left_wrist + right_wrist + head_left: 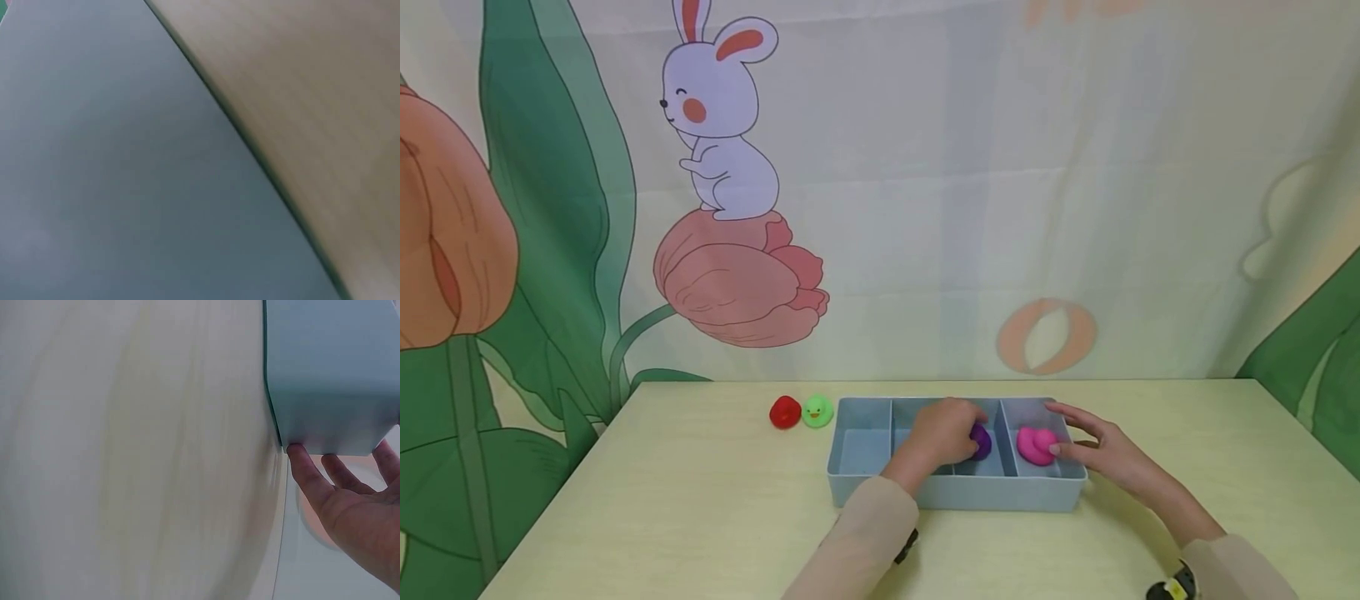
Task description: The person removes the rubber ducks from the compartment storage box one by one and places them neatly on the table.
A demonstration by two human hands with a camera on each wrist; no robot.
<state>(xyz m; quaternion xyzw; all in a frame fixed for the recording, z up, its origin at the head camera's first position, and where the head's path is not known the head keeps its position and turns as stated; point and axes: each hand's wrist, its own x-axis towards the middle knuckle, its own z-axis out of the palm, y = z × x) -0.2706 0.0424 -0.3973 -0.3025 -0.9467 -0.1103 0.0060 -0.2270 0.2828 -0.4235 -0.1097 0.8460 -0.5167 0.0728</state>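
A long grey-blue divided box (1000, 493) stands on the table. My left hand (943, 429) reaches over its front wall and pinches a purple rubber duck (981, 442) in the compartment second from the right; the fingers partly hide the duck. A pink rubber duck (1036, 446) sits in the rightmost compartment. At the box's right end is my right hand (1108, 450), fingers spread, with the thumb by the pink duck and a finger at the back corner. In the right wrist view, its fingertips (297, 450) touch the box's edge. The left wrist view shows only the box wall (125, 156) and tabletop.
Left of the box, near the table's back edge, a red rubber duck (786, 412) and a green rubber duck (817, 411) stand side by side. Behind the table (700, 500) hangs a printed cloth (910, 208) with a rabbit and tulips.
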